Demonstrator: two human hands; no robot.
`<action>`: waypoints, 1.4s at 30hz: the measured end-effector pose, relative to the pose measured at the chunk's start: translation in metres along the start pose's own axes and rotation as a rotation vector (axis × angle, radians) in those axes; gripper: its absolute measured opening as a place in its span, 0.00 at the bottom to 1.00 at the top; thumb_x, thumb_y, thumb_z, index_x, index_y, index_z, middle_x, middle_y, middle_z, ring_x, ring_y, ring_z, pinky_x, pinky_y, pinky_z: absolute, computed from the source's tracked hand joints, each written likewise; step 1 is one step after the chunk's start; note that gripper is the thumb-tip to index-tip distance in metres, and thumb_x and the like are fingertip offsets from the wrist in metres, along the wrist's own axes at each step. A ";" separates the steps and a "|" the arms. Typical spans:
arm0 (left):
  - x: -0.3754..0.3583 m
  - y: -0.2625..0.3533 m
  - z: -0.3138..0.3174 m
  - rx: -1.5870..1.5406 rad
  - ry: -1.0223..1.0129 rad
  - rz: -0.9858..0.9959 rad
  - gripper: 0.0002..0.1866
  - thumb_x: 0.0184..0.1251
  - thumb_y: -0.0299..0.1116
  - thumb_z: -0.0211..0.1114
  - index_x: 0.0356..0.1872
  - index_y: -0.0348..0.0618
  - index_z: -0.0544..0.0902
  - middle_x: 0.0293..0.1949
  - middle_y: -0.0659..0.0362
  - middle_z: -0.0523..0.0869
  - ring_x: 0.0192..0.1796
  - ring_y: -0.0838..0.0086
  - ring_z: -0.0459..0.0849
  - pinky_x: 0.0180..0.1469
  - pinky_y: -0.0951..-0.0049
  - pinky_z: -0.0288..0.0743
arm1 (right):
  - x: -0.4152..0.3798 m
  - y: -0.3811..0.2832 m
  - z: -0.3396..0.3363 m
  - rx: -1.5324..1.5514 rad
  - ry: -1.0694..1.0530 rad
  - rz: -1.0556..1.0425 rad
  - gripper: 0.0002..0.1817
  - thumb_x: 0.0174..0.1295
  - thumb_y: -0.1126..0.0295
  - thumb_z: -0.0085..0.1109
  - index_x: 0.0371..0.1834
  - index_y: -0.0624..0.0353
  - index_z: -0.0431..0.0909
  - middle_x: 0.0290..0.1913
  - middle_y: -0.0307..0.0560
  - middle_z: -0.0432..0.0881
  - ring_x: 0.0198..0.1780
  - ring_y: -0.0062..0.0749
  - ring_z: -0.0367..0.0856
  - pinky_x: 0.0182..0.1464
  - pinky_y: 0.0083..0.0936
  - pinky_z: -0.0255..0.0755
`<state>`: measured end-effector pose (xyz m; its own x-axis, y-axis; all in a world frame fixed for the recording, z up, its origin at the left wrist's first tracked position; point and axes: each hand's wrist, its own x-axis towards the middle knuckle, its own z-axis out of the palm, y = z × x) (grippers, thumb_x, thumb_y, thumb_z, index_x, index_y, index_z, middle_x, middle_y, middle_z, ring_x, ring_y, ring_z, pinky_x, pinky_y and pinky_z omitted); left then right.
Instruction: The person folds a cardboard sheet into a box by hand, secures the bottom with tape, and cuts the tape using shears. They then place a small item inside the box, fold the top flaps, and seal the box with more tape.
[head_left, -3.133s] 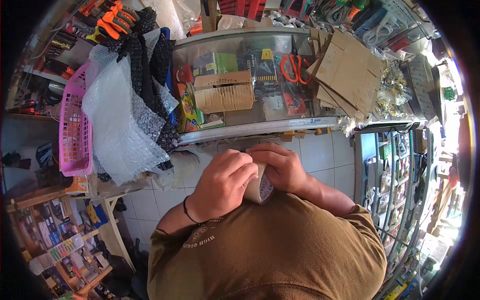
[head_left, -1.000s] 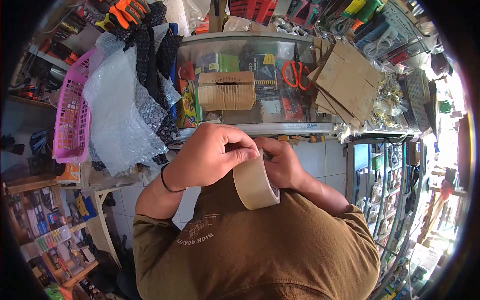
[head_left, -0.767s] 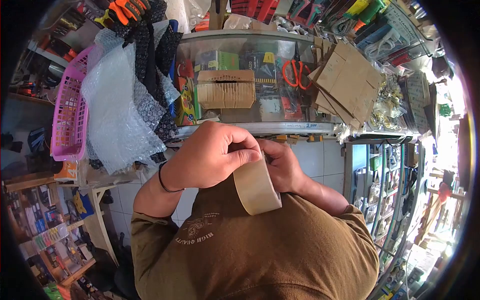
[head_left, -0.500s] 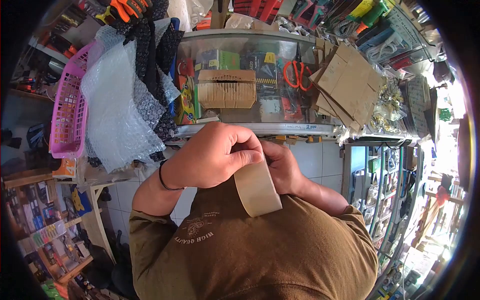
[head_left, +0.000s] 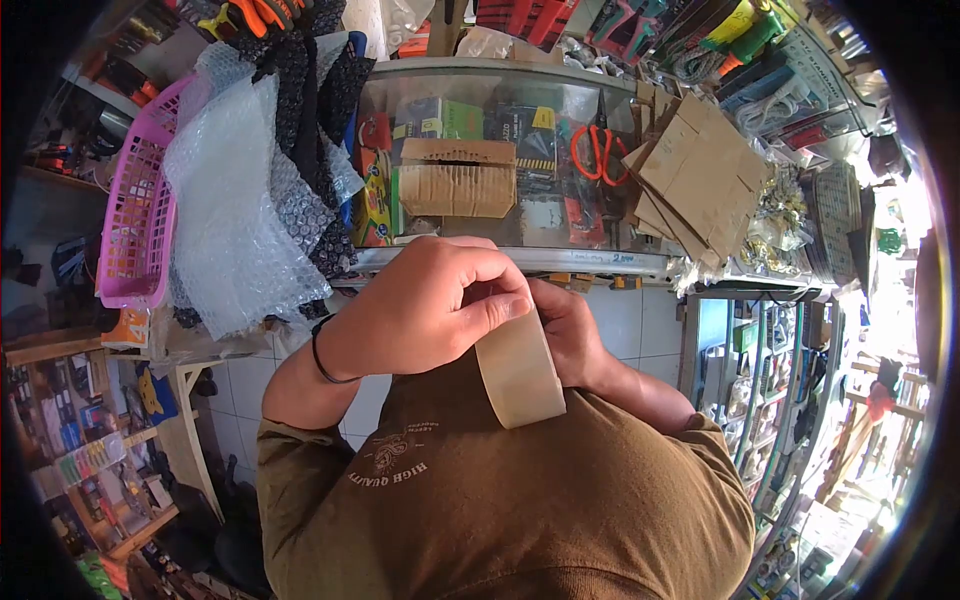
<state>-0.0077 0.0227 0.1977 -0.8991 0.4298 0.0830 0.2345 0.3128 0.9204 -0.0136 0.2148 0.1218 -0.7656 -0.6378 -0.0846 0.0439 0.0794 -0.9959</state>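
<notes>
A wide roll of cream-coloured tape [head_left: 522, 378] is held close to my chest, its outer face turned toward me. My left hand [head_left: 430, 305], with a black band at the wrist, is closed at the roll's upper edge, thumb and fingers pinched there. On the far right side of the roll, my right hand [head_left: 566, 335] grips it; some of its fingers are hidden behind the tape. Beyond both hands, a small cardboard box [head_left: 458, 185] sits on the glass counter [head_left: 560, 90].
Orange-handled scissors [head_left: 600, 155] and stacked flat cardboard [head_left: 705, 175] lie on the counter's right part. To the left are bubble wrap [head_left: 225, 200] and a pink basket [head_left: 140, 215]. A glass-fronted shelf [head_left: 765, 370] stands at the right.
Both hands and the tape roll stay almost in place, with only a slight shift of the roll and left thumb to the right. The view has moved a little.
</notes>
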 end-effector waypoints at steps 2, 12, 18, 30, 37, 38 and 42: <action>-0.001 -0.003 0.000 0.005 0.003 0.035 0.04 0.60 0.27 0.63 0.31 0.36 0.81 0.28 0.57 0.81 0.32 0.73 0.79 0.34 0.75 0.71 | 0.000 0.001 0.000 0.009 -0.005 0.017 0.12 0.58 0.73 0.59 0.44 0.62 0.76 0.36 0.45 0.82 0.39 0.20 0.77 0.44 0.23 0.72; 0.000 0.001 -0.004 0.033 -0.048 0.020 0.04 0.59 0.25 0.61 0.33 0.37 0.81 0.30 0.55 0.82 0.34 0.68 0.81 0.37 0.72 0.72 | 0.000 0.004 0.001 0.009 -0.005 0.066 0.12 0.59 0.70 0.59 0.44 0.62 0.76 0.36 0.45 0.82 0.39 0.20 0.76 0.42 0.22 0.71; 0.000 0.002 -0.003 0.043 -0.023 0.017 0.04 0.58 0.25 0.62 0.32 0.37 0.81 0.29 0.56 0.83 0.34 0.66 0.81 0.37 0.71 0.72 | 0.000 0.005 0.001 0.038 -0.008 0.062 0.13 0.58 0.68 0.61 0.44 0.62 0.76 0.36 0.44 0.82 0.39 0.19 0.75 0.42 0.23 0.72; -0.001 0.002 -0.002 0.031 0.012 0.037 0.03 0.57 0.25 0.62 0.31 0.37 0.80 0.28 0.55 0.82 0.33 0.64 0.81 0.36 0.69 0.73 | 0.002 -0.002 -0.001 -0.007 -0.037 0.015 0.14 0.55 0.69 0.64 0.43 0.63 0.76 0.37 0.44 0.82 0.40 0.19 0.76 0.42 0.23 0.72; -0.002 0.005 -0.003 0.019 0.015 0.033 0.03 0.57 0.25 0.62 0.30 0.36 0.79 0.28 0.55 0.82 0.33 0.64 0.81 0.36 0.70 0.73 | 0.004 -0.002 0.001 -0.009 -0.034 -0.015 0.13 0.54 0.69 0.64 0.42 0.61 0.77 0.37 0.44 0.82 0.40 0.20 0.77 0.42 0.23 0.72; -0.002 0.006 -0.003 0.022 0.011 0.024 0.03 0.57 0.24 0.62 0.30 0.36 0.79 0.28 0.55 0.82 0.33 0.64 0.81 0.36 0.70 0.72 | 0.005 -0.002 0.000 -0.009 -0.034 -0.015 0.13 0.54 0.69 0.64 0.42 0.61 0.77 0.37 0.44 0.82 0.40 0.20 0.77 0.42 0.23 0.72; -0.003 0.006 -0.003 0.043 0.001 0.025 0.02 0.58 0.24 0.62 0.30 0.36 0.78 0.27 0.55 0.81 0.32 0.64 0.81 0.35 0.71 0.72 | 0.005 -0.001 0.000 -0.025 -0.036 -0.011 0.13 0.54 0.70 0.64 0.41 0.62 0.77 0.36 0.44 0.82 0.40 0.21 0.77 0.42 0.24 0.72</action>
<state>-0.0049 0.0207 0.2045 -0.8932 0.4370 0.1063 0.2724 0.3377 0.9010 -0.0175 0.2110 0.1223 -0.7423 -0.6658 -0.0751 0.0189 0.0913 -0.9956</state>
